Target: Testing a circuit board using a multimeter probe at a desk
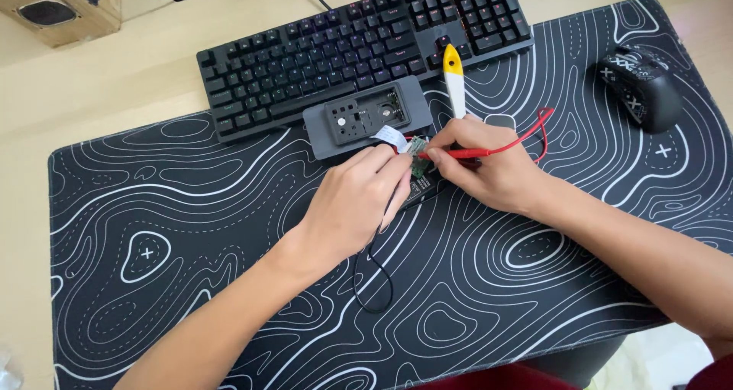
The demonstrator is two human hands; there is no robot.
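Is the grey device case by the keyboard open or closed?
Open. The case lies with its inner cavity and parts exposed, and a white ribbon cable runs out to the small board at the fingers.

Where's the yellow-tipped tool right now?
In the head view, the yellow-tipped tool lies untouched on the desk mat, just above the right hand, its tip over the keyboard edge.

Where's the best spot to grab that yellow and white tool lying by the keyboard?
Grip the yellow-and-white tool across its white shaft, coming from above. It lies flat on the desk mat, its yellow tip against the keyboard, and its lower end runs behind the right hand, so mid-shaft is freest.
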